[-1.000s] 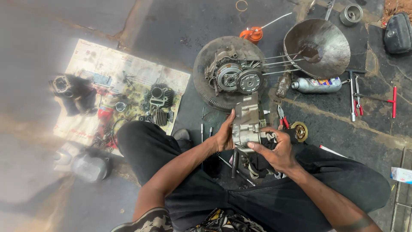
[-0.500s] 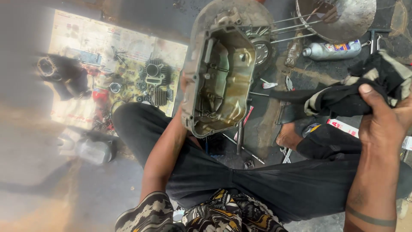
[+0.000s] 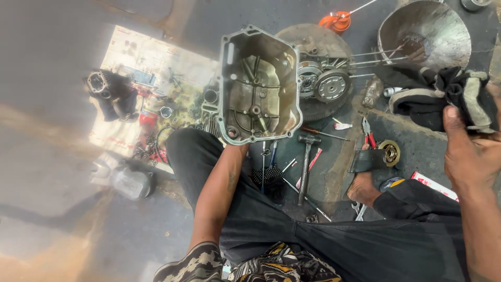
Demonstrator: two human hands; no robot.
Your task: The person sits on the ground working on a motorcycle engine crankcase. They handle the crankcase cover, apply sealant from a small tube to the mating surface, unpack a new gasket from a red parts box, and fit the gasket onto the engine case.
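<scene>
Left hand (image 3: 233, 148) gripping engine cover (image 3: 259, 86) from beneath, fingers hidden; at three o'clock, right hand (image 3: 469, 151) clenched around dark rag (image 3: 443, 96).

the left hand (image 3: 236, 140) is hidden behind the engine cover (image 3: 259, 86) at frame centre. the right hand (image 3: 472, 151) and dark rag (image 3: 443, 94) run off the right edge. the metal bowl (image 3: 425, 31) is cropped at the top.

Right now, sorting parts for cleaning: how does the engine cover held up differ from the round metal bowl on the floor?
The engine cover is roughly rectangular with inner ribs; the metal bowl is round and smooth. The engine cover is raised by the left hand; the metal bowl sits on the floor, untouched. Both are grimy grey metal, hollow side facing the camera.
</scene>
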